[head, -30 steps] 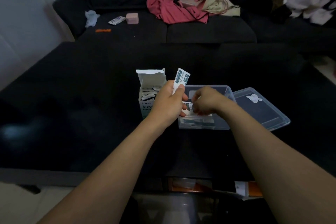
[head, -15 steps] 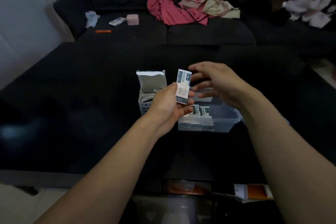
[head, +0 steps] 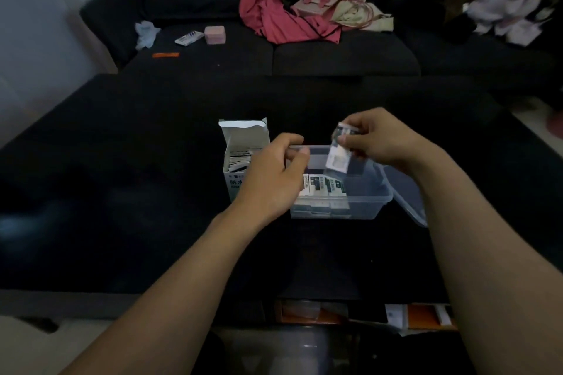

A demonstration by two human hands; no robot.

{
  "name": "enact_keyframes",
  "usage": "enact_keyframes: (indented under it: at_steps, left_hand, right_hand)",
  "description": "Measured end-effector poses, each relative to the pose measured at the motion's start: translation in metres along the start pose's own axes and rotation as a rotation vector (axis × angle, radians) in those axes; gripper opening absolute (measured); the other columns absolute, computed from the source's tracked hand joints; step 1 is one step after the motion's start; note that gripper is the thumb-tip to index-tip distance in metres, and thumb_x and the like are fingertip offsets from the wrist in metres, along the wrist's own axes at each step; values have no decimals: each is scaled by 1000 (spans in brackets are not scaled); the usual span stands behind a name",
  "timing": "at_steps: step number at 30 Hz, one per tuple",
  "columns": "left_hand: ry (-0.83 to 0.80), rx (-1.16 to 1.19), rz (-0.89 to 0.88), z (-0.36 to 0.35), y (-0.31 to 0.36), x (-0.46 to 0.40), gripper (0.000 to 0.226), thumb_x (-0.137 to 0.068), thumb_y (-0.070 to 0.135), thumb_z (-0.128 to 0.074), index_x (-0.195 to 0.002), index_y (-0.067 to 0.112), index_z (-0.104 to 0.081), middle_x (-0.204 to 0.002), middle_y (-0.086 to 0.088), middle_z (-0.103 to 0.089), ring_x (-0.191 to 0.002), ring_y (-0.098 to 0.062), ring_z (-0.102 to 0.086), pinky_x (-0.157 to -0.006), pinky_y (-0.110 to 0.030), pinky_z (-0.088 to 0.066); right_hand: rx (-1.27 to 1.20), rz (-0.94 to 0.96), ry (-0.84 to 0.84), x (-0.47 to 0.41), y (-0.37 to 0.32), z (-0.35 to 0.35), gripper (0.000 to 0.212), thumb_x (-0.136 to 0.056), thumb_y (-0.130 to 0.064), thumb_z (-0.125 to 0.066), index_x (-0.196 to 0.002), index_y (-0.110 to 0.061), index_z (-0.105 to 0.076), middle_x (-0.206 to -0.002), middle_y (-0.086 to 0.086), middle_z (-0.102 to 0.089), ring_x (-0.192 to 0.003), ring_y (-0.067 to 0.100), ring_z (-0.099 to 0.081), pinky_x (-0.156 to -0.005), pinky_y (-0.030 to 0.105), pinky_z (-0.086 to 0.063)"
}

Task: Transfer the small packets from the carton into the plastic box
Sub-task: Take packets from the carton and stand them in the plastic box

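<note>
Right hand (head: 384,143) pinches a packet (head: 338,153) by its top edge, dangling over the box (head: 370,196), left hand (head: 274,179) loosely curled and empty beside the carton (head: 236,143); it looks light, thin, floppy and slick, so an edge pinch should do.

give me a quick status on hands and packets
Right hand pinches a packet above the plastic box. Left hand empty beside the carton. Nothing blocking.

On the bench (head: 122,179) the carton (head: 240,158) stands just left of the plastic box (head: 362,201), packets (head: 324,186) lie inside the box, its lid (head: 406,195) rests at right, and a sofa (head: 335,61) sits behind.
</note>
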State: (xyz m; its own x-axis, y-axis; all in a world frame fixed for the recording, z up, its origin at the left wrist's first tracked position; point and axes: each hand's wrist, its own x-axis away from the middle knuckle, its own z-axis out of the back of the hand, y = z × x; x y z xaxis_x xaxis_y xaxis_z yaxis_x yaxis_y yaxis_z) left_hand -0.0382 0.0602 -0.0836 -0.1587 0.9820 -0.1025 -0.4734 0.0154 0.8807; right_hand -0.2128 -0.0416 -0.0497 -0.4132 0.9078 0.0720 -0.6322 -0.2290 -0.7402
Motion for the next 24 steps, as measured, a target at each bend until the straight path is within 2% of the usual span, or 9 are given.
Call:
enact_keyframes:
  at_steps: [1,3,6,10,12,14,18,21,24]
  left_hand:
    - [32,-161,-122,4,-5,1,24,-102,29,-54,-125,24,-61,-101,11,-65,-74,-4,-62,-65,-22,-49]
    - [-18,-383,-232,10,-11,3,22,-96,25,-62,-118,24,-65,-105,11,-65,-83,-2,-59,-76,-25,-50]
    - [-141,-565,-249,11,-17,5,29,-91,31,-67,-119,23,-65,-116,9,-63,-105,-9,-58,-91,-36,-52]
    - [-238,-696,-267,8,-19,7,37,-90,43,-68,-122,25,-65,-123,8,-63,-111,-13,-60,-93,-38,-53]
    - [-267,-734,-273,8,-22,7,36,-90,46,-68,-120,26,-66,-121,7,-64,-109,-14,-61,-91,-38,-53]
    - [-287,-731,-278,7,-24,6,35,-90,47,-68,-118,26,-67,-119,7,-63,-107,-14,-61,-90,-39,-53]
    - [-306,-718,-290,6,-26,4,34,-90,47,-68,-117,25,-67,-117,6,-62,-105,-14,-60,-90,-40,-53]
    - [-304,-701,-297,6,-29,4,33,-90,47,-69,-115,25,-67,-117,6,-61,-105,-14,-60,-90,-40,-53]
    - [-302,-690,-297,4,-30,2,33,-90,47,-69,-116,26,-66,-118,6,-61,-106,-14,-59,-91,-40,-53]
  right_hand:
    - [55,-37,-50,-2,7,1,12,-98,-8,-60,-103,-2,-70,-99,24,-71,-77,22,-64,-66,30,-55]
    - [164,-96,-149,-7,16,-6,11,-99,-10,-59,-99,-6,-69,-94,20,-71,-75,20,-63,-67,32,-54]
    - [353,-144,-238,-16,19,-20,13,-99,-14,-58,-89,-17,-65,-87,9,-66,-75,17,-62,-71,34,-54]
    - [537,-172,-299,-24,21,-32,15,-99,-15,-58,-85,-22,-61,-92,5,-65,-79,17,-63,-69,31,-50]
    - [609,-184,-320,-26,23,-36,9,-99,-14,-57,-96,-21,-61,-96,5,-65,-81,17,-61,-66,28,-45]
    - [629,-216,-333,-27,26,-41,13,-97,-9,-57,-104,-19,-62,-99,6,-66,-83,18,-60,-66,28,-43]
    - [682,-242,-298,-29,32,-48,27,-96,-13,-58,-122,-14,-61,-129,9,-61,-112,27,-59,-85,33,-44]
    - [688,-262,-286,-31,35,-51,39,-94,-16,-62,-132,-17,-58,-137,8,-57,-121,28,-56,-100,38,-47]
    - [685,-278,-312,-33,36,-51,42,-91,-20,-68,-132,-15,-60,-134,8,-58,-116,26,-59,-92,36,-51]
